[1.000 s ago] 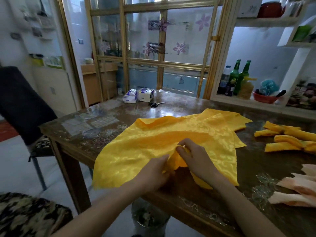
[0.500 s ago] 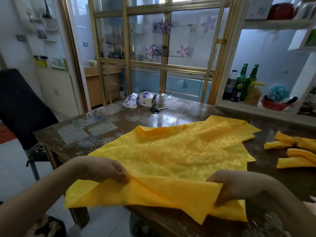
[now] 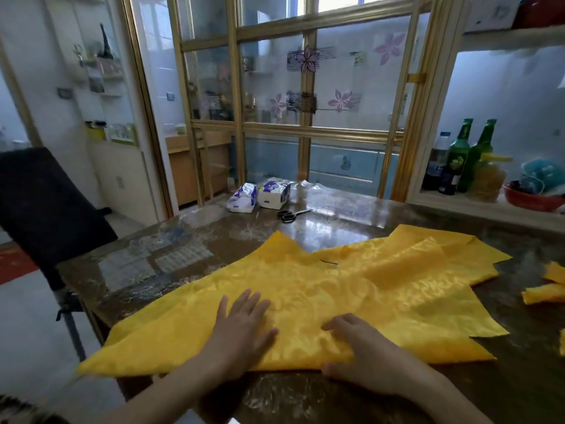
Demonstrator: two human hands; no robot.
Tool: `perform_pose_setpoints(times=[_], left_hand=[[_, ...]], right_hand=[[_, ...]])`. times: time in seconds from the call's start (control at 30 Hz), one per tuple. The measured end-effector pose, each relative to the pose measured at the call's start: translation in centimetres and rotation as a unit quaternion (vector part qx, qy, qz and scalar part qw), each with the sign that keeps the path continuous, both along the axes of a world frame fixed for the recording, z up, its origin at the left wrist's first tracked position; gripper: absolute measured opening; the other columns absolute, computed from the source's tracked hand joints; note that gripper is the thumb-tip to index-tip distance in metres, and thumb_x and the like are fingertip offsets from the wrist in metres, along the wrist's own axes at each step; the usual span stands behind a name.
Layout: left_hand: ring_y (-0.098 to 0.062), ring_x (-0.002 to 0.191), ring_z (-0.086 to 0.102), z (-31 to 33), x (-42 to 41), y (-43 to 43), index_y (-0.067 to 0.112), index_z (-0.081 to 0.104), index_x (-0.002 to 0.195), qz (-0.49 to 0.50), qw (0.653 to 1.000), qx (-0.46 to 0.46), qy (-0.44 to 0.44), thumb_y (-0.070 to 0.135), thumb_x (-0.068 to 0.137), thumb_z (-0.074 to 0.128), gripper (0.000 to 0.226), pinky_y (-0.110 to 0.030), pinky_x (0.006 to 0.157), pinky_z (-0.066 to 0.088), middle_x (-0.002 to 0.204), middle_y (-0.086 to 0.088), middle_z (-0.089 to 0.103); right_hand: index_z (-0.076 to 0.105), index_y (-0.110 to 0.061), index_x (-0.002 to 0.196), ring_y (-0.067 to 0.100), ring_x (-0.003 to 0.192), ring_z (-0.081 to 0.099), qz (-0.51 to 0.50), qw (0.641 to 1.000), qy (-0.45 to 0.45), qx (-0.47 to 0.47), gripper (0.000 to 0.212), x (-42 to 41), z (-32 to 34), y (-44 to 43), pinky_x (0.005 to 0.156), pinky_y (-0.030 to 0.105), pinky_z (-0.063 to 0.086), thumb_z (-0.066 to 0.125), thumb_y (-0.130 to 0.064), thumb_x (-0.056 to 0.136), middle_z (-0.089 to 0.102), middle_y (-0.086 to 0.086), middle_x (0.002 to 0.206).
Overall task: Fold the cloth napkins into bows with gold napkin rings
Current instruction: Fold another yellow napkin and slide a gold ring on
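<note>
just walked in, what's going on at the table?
A person is working a yellow napkin spread open on the table. The left hand lies flat on it, fingers straight; the right hand appears to pinch its near edge. It is not yet folded into a bow. Other yellow pieces lie at the right, scissors farther back.

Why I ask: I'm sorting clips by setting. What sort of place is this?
Probably a home dining area beside a kitchen: a glossy wooden table, a gold-framed glass partition with flower decals, and a shelf holding green bottles.
</note>
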State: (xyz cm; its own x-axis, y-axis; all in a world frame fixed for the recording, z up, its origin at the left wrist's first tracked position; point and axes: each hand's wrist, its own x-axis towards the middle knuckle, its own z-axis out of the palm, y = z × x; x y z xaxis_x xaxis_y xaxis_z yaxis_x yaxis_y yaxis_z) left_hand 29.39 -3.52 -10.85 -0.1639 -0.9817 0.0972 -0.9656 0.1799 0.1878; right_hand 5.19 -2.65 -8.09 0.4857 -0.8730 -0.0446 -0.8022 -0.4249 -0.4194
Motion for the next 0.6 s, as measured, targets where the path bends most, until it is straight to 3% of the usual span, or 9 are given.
perform_pose_setpoints(times=[0.03,0.1,0.2,0.3,0.4,0.5,0.57,0.6], left_hand=[[-0.013,0.142,-0.012,-0.3,-0.4,-0.1,0.026,0.021,0.148,-0.013,1.000,0.022,-0.018,0.085,0.042,-0.034,0.133,-0.038,0.112,-0.009,0.158,0.001,0.011],[-0.014,0.146,-0.006,-1.0,-0.5,-0.3,0.029,0.016,0.149,-0.004,0.998,0.041,-0.049,0.082,0.030,-0.040,0.142,-0.041,0.115,-0.004,0.159,0.004,0.005],[-0.014,0.146,0.001,-0.9,-1.0,0.4,0.028,0.017,0.149,0.002,0.997,0.062,-0.042,0.086,0.041,-0.016,0.127,-0.042,0.115,0.002,0.158,0.005,0.006],[-0.013,0.146,0.000,-0.7,-1.3,1.1,0.030,0.016,0.149,-0.005,0.999,0.049,-0.024,0.074,0.058,-0.008,0.104,-0.042,0.116,0.003,0.158,0.006,0.005],[-0.011,0.145,-0.003,-0.4,-2.5,3.1,0.033,0.014,0.148,-0.046,0.997,0.050,-0.031,0.088,0.045,-0.014,0.120,-0.040,0.116,0.001,0.158,0.009,0.003],[-0.010,0.145,-0.007,-1.0,-3.3,4.9,0.034,0.011,0.149,-0.072,0.994,0.075,-0.045,0.087,0.026,-0.036,0.142,-0.041,0.116,-0.003,0.158,0.008,-0.003],[-0.011,0.145,-0.009,-1.6,-3.3,5.5,0.033,0.007,0.150,-0.080,0.992,0.089,-0.049,0.086,0.027,-0.037,0.141,-0.041,0.115,-0.007,0.158,0.007,-0.006],[-0.011,0.145,-0.009,-1.6,-3.3,5.6,0.033,0.006,0.150,-0.080,0.991,0.094,-0.050,0.088,0.029,-0.035,0.139,-0.042,0.115,-0.008,0.158,0.007,-0.006]], right_hand=[[0.040,-0.031,0.135,0.010,0.125,0.038,0.000,0.999,0.031,-0.029,0.053,-0.5,-0.7,0.1,0.103,0.023,0.032,0.059,-0.043,0.088,0.037,-0.011,0.135],[0.052,-0.027,0.126,0.014,0.117,0.048,-0.005,0.992,0.063,-0.105,0.039,-0.8,-1.3,0.5,0.097,0.028,0.039,0.061,-0.027,0.088,0.048,-0.008,0.127],[0.072,-0.022,0.090,0.016,0.073,0.064,-0.021,0.969,0.087,-0.230,0.044,-1.2,-1.5,1.5,0.062,0.028,0.053,0.082,0.000,0.054,0.065,-0.004,0.086],[0.065,-0.014,0.115,0.024,0.100,0.055,-0.015,0.964,0.137,-0.228,0.040,-1.7,-0.1,3.7,0.087,0.034,0.047,0.053,0.005,0.082,0.062,0.005,0.110],[0.059,-0.016,0.121,0.020,0.107,0.050,-0.015,0.963,0.188,-0.190,0.039,-3.4,1.0,7.3,0.093,0.032,0.042,0.041,-0.002,0.089,0.057,0.002,0.117],[0.059,-0.023,0.123,0.014,0.112,0.047,-0.013,0.991,0.126,-0.031,0.030,-5.0,1.6,10.0,0.095,0.025,0.039,0.048,-0.027,0.096,0.053,-0.005,0.122],[0.054,-0.027,0.128,0.008,0.117,0.045,-0.043,0.996,0.043,0.066,0.053,-5.7,1.7,10.1,0.099,0.021,0.036,0.048,-0.060,0.087,0.047,-0.008,0.129],[0.050,-0.029,0.133,0.008,0.122,0.042,-0.064,0.996,0.023,0.065,0.061,-5.8,1.6,9.9,0.103,0.023,0.035,0.043,-0.065,0.084,0.043,-0.008,0.135]])
